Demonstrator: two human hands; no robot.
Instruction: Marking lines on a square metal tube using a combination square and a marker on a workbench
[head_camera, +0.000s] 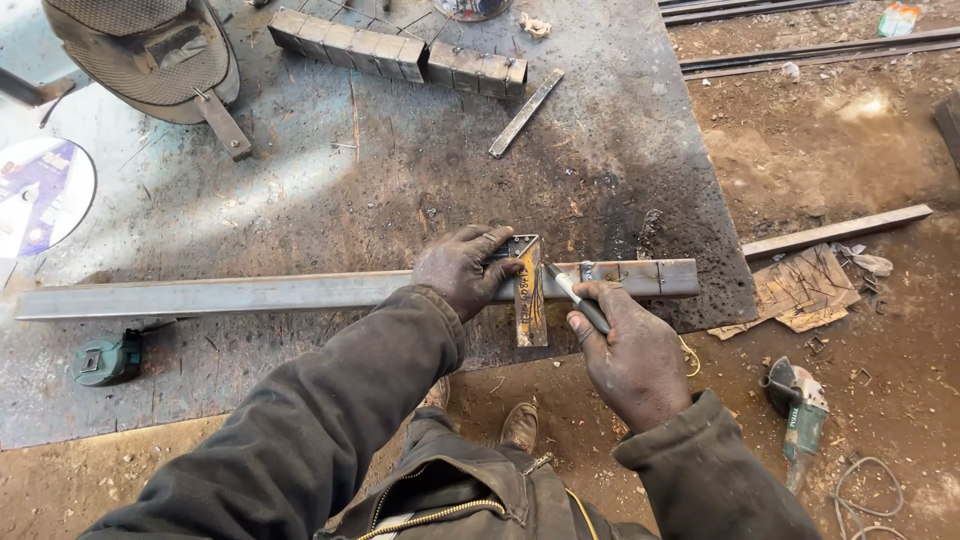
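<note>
A long steel square tube (220, 295) lies across a dark steel work plate (420, 170). My left hand (462, 268) presses a short metal square (529, 295) upright across the tube. My right hand (632, 350) grips a slim marker pen (578, 297), its tip touching the tube just right of the square. Scribed lines show on the tube's right end (650, 277).
A welding mask (150, 55) lies at the back left, a row of short tube pieces (400, 50) and a flat bar (525, 112) at the back. A tape measure (105, 360) sits front left. An angle grinder (797, 410) and a steel bar (835, 232) lie on the dirt floor.
</note>
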